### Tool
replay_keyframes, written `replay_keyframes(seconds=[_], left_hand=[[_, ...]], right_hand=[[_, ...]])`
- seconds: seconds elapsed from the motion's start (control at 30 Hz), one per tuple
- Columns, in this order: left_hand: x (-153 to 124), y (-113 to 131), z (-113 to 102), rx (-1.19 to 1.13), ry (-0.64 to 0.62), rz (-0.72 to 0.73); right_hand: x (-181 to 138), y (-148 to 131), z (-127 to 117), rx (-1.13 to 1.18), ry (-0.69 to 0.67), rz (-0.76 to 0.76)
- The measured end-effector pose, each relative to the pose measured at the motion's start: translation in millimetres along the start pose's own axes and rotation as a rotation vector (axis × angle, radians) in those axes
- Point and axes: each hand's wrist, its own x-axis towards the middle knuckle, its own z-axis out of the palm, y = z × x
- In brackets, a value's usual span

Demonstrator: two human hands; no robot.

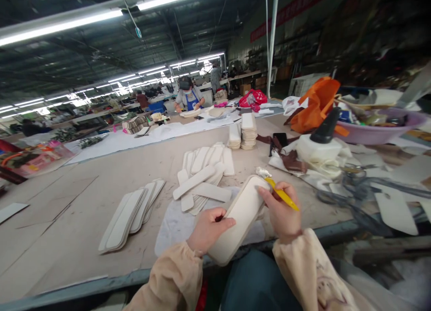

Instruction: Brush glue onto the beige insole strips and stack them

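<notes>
My left hand [211, 230] is closed on the left edge of a long cream panel [239, 219] with rounded corners, thumb on top. The panel is tilted over the table's front edge, above my lap. My right hand [284, 208] grips a yellow-handled brush [284, 196] whose tip is a whitish clump, and its thumb also presses on the panel's upper right. Just beyond the panel lies a loose heap of narrow cream strips [202, 181], partly on a white cloth [171, 225]. Left of them, a fanned row of similar panels [123, 219] rests on the table.
Upright stacks of cream pieces [248, 131] stand farther back. To the right are a white container with a black top [325, 131], scissors [357, 168], grey straps, scraps, an orange bag [314, 104] and a lilac basin [387, 133]. A person in a blue apron [192, 101] sits across.
</notes>
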Motion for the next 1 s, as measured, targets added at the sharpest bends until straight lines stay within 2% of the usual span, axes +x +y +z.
replay_keyframes(seconds=[0.17, 0.43, 0.5, 0.67, 0.83, 1.0], left_hand=[[-4, -3, 13, -0.142, -0.016, -0.070], [-6, -17, 13, -0.255, -0.032, -0.097], [-8, -21, 13, -0.330, -0.069, -0.112], [-16, -37, 14, -0.637, -0.284, -0.241], [-32, -53, 18, -0.694, -0.298, -0.356], [-41, -61, 24, -0.705, -0.321, -0.329]], right_hand=[[2, -4, -2, -0.077, 0.016, -0.020], [1, -1, -2, -0.084, -0.038, -0.018], [2, -1, -3, -0.094, -0.036, -0.016], [9, 4, -6, -0.130, 0.014, -0.072], [14, 12, -9, -0.124, 0.006, -0.053], [12, 15, -10, -0.157, -0.020, -0.031]])
